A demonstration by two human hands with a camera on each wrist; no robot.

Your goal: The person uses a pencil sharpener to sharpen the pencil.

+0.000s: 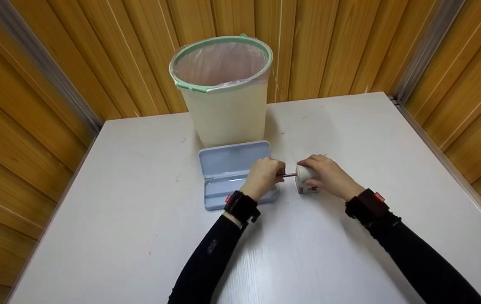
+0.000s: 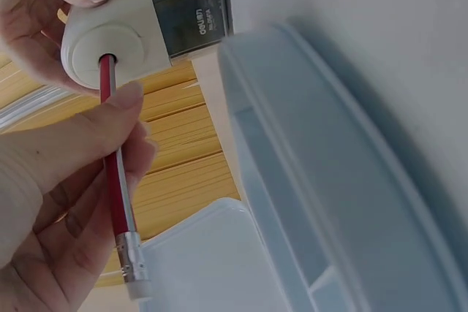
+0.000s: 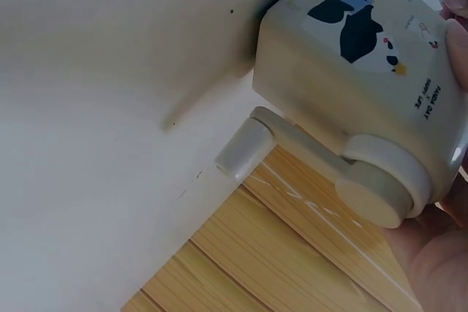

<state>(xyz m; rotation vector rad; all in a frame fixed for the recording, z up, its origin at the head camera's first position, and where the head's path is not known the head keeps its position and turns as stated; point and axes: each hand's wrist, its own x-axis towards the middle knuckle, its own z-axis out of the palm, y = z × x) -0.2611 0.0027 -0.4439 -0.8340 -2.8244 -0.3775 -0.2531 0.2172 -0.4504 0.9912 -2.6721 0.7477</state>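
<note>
Between thumb and fingers, my left hand point(image 1: 264, 175) pinches a red-and-silver striped pencil point(image 2: 117, 180) with an eraser end. The pencil's other end sits in the round hole of a white crank pencil sharpener point(image 2: 110, 45). My right hand point(image 1: 329, 174) grips the sharpener's body from above and the side. In the right wrist view, panda pictures show on its side, and the crank handle point(image 3: 300, 147) sticks out at the back, with no fingers on it. Under my left hand lies an open light-blue pencil case point(image 1: 236, 158), its lid tilted back.
A cream trash bin point(image 1: 228, 114) with a green rim and a plastic liner stands behind the pencil case. Everything is on a white table point(image 1: 139, 232), with wood-panelled walls point(image 1: 316, 46) at the back and both sides.
</note>
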